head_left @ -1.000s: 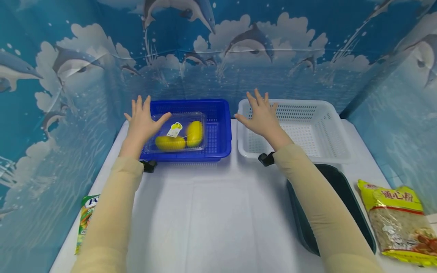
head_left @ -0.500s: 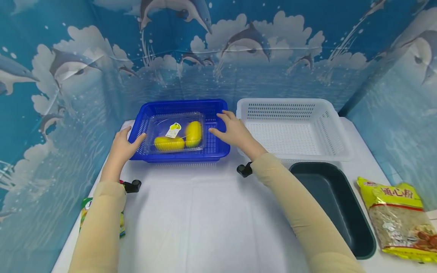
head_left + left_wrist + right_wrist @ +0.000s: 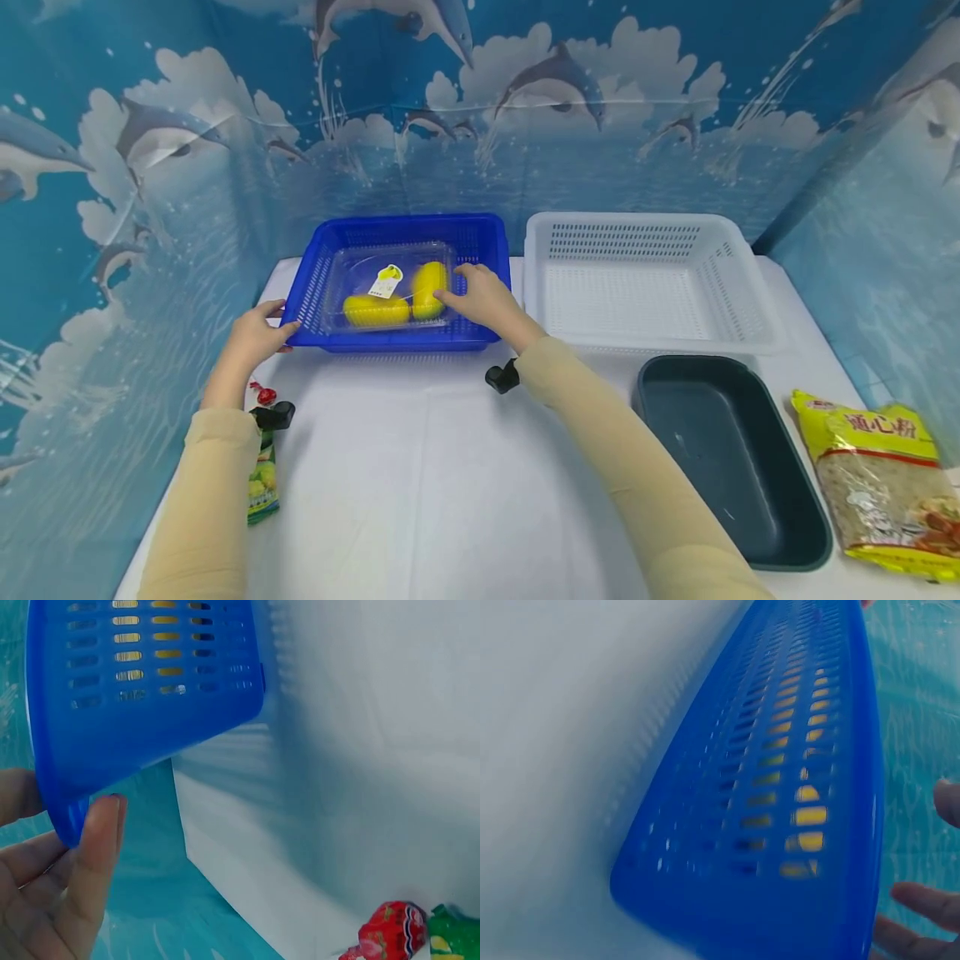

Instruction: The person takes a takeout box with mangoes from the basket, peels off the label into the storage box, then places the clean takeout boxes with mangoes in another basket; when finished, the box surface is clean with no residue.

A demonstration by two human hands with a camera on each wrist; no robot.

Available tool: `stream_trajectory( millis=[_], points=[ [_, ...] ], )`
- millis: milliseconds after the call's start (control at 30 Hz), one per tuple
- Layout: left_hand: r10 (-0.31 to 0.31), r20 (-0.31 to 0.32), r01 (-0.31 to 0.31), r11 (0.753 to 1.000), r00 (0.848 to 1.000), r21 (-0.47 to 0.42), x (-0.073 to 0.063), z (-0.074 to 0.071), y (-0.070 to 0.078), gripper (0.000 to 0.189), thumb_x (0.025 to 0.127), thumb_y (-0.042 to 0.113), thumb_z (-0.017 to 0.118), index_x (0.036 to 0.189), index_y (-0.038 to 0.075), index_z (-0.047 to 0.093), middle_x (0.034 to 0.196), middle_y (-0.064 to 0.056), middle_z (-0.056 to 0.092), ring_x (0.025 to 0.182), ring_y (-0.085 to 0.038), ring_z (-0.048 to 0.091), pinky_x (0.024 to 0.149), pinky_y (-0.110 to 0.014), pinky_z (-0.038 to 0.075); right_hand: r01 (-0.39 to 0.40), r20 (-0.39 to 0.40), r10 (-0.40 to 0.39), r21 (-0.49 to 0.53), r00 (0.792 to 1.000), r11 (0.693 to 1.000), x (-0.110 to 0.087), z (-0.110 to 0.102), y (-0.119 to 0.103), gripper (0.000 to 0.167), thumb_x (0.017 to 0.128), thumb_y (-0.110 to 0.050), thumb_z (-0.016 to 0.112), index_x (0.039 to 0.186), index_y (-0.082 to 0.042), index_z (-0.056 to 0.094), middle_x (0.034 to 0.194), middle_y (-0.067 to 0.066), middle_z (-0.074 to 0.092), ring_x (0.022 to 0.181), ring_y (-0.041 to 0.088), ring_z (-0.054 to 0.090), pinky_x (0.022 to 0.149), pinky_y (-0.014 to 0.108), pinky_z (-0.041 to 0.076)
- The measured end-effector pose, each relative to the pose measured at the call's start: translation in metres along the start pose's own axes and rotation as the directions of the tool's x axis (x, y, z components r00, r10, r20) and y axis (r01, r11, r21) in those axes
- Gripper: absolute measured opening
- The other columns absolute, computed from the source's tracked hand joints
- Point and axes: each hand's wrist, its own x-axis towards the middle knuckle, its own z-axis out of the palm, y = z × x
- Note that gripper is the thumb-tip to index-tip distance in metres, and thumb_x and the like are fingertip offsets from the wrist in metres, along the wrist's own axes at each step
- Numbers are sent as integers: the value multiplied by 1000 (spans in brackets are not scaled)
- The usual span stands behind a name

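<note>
A blue plastic basket (image 3: 397,340) stands at the back left of the table. Inside it lies a clear plastic box (image 3: 352,262) with a label and two yellow fruits, which look like mangoes (image 3: 428,290). My left hand (image 3: 253,335) pinches the basket's left front corner; in the left wrist view the thumb (image 3: 16,796) lies on one side of the rim and fingers on the other. My right hand (image 3: 491,307) reaches over the basket's right part, thumb and fingers spread beside the box's right edge. Whether it touches the box is unclear.
A white basket (image 3: 645,343) stands right of the blue one. A dark green tray (image 3: 720,450) and a bag of pasta (image 3: 877,483) lie at the right. Near my left forearm are a red wrapped lollipop (image 3: 265,395) and a green packet (image 3: 262,483). A dolphin-print curtain (image 3: 450,175) encloses the table.
Both hands came down from above the baskets. My left hand moved down-left and took the blue basket's corner. My right hand moved left from the white basket to over the blue one.
</note>
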Motion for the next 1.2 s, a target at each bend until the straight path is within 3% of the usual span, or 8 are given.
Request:
stream_trajectory(
  millis=[167, 400, 533, 633, 733, 867, 1067, 1200],
  points=[
    [-26, 20, 27, 998, 999, -53, 0, -3, -1, 65, 103, 24, 51, 153, -7, 23, 144, -37, 40, 91, -30, 74, 104, -57, 45, -106, 71, 100, 74, 992, 992, 11, 3, -5, 70, 96, -50, 57, 147, -4, 42, 150, 16, 46, 136, 33, 47, 111, 49, 43],
    [-73, 32, 76, 991, 997, -107, -2, 9, 1, 64, 103, 25, 52, 152, -5, 25, 135, -36, 44, 100, -36, 71, 100, -52, 50, -276, 168, 248, 172, 954, 946, 19, 10, -2, 75, 97, -49, 56, 152, -4, 32, 154, 18, 40, 96, 29, 70, 97, 44, 55],
    [-81, 36, 86, 986, 996, -145, -3, 12, -1, 64, 103, 25, 51, 153, -5, 24, 134, -34, 44, 93, -30, 72, 97, -49, 53, -326, 186, 288, 225, 939, 918, 21, 12, 0, 77, 97, -43, 59, 152, 1, 27, 154, 21, 37, 95, 32, 72, 100, 43, 53],
    [-84, 38, 89, 984, 996, -154, -2, 10, -1, 65, 103, 26, 51, 154, -4, 23, 133, -33, 43, 81, -17, 72, 97, -50, 52, -355, 202, 310, 259, 929, 898, 22, 11, 2, 71, 97, -38, 62, 146, 4, 33, 142, 21, 48, 98, 32, 71, 99, 41, 54],
    [-87, 36, 92, 984, 996, -154, -2, 9, -1, 66, 103, 27, 51, 154, -4, 22, 133, -33, 43, 73, -5, 68, 99, -51, 51, -378, 206, 330, 279, 921, 883, 23, 12, 2, 53, 96, -35, 64, 129, 3, 49, 114, 15, 58, 96, 30, 71, 93, 38, 57],
    [-101, 32, 105, 981, 994, -162, -3, 9, -1, 65, 103, 26, 51, 154, -3, 22, 134, -33, 43, 72, -5, 67, 98, -50, 52, -375, 193, 330, 285, 924, 882, 23, 9, -2, 36, 96, -33, 64, 107, 0, 58, 95, 11, 59, 88, 27, 72, 85, 34, 58],
    [-108, 11, 108, 976, 994, -188, -3, 8, -2, 63, 104, 25, 49, 155, -2, 22, 134, -33, 43, 87, -21, 73, 98, -50, 52, -349, 149, 317, 453, 937, 820, 18, -9, -8, 50, 93, -28, 66, 130, 3, 53, 131, 18, 57, 91, 28, 73, 81, 34, 60],
    [-133, -3, 129, 972, 991, -197, -4, 7, -2, 63, 104, 26, 50, 154, -2, 24, 133, -31, 44, 76, -10, 71, 99, -49, 51, -328, 147, 301, 584, 942, 742, 9, -29, -8, 62, 94, -27, 66, 144, 0, 41, 141, 16, 50, 112, 29, 64, 85, 35, 60]
  ],
)
